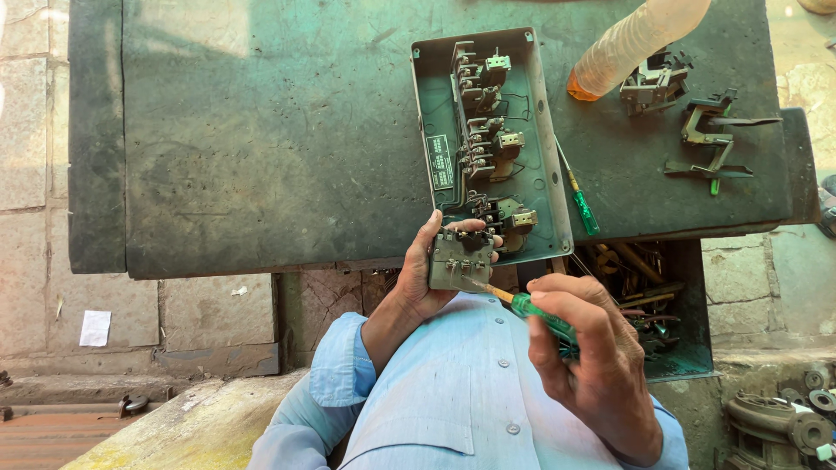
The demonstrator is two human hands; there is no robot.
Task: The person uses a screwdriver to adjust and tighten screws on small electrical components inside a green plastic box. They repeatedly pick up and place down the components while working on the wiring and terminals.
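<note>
Hands, head view: left hand (416, 283) closed around a small grey switch block (458, 258), thumb on its left edge, fingertips over its far edge; the block is held just above the near edge of the counter (261, 130), terminal face up toward the camera. Right hand (592, 357) clenched on the green translucent handle of a screwdriver (522, 305); its long axis runs from near right to far left, the yellow collar and metal tip pointing at the lower right part of the block, touching or almost touching it.

Label: one small dark rectangular plate with pale lettering (441, 161), fixed upright on the floor of the open grey metal box (540, 130), left of a column of dark contact units (483, 130). The box lies on the counter with its long axis near to far, its near end just beyond the held block.

Other items: second screwdriver with green handle (579, 198) lying on the counter just right of the box, tip pointing far; clear plastic bottle with orange cap (627, 43) at far right, cap pointing near left; two loose dark metal parts (697, 113) right of the bottle; open drawer of scrap parts (653, 287) beneath the counter's right end; white paper slip (95, 328) on the stone wall at near left.
</note>
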